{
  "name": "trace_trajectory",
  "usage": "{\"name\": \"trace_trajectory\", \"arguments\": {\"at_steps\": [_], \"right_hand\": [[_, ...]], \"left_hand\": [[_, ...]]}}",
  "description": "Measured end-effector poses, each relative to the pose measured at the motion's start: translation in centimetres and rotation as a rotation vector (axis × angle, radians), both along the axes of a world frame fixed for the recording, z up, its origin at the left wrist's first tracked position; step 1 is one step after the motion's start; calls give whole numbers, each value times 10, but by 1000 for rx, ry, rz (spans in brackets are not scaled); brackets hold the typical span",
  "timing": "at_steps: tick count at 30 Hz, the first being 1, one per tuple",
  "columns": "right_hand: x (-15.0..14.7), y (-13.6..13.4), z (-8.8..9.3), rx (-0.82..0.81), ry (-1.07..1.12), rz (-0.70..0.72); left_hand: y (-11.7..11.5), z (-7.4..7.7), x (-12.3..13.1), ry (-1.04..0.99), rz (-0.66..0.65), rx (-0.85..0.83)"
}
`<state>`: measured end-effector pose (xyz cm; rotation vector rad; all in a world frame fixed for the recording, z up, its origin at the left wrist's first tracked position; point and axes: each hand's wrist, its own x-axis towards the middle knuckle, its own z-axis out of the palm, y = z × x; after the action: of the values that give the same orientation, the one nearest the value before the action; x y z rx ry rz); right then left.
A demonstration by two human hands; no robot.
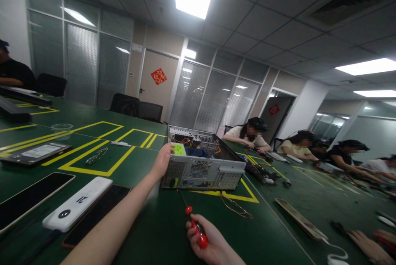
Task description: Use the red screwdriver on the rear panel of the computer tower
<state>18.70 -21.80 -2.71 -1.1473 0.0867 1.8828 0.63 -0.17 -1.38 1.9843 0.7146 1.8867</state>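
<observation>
An opened computer case (213,172) lies on the green table, its grey back panel facing me. A box with a bright green label (178,148), which looks like the power supply, sits in its left corner. My left hand (162,160) grips the case's left edge beside that label, fingers bent over the rim. In front of the case, my right hand (206,236) is closed around the red handle of a screwdriver (189,211). The shaft points up toward the lower edge of the back panel; whether the tip touches it I cannot tell. Wires and parts fill the case.
To the left lie a hard drive (37,153), a white power bank (78,203), phones (34,197) and a clear plastic bag (96,156). A cable bundle (236,207) rests before the case. Another phone (300,219) and a co-worker's hands (371,246) are at right.
</observation>
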Motion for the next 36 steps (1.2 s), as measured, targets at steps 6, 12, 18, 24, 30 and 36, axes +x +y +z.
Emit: {"name": "trace_trajectory", "arguments": {"at_steps": [6, 12, 18, 24, 30, 36], "right_hand": [[-4, 0, -1, 38, -85, 97], [0, 0, -2, 66, -15, 104], [-3, -1, -4, 48, -106, 81], [-6, -3, -7, 71, -104, 130], [2, -2, -15, 107, -30, 153], [1, -4, -3, 125, -29, 81]], "left_hand": [[1, 0, 1, 3, 4, 8], [1, 0, 2, -8, 5, 5], [2, 0, 2, -17, 2, -3], [2, 0, 2, -19, 2, 0], [-1, 1, 1, -3, 6, -22], [-1, 1, 0, 7, -2, -16]]}}
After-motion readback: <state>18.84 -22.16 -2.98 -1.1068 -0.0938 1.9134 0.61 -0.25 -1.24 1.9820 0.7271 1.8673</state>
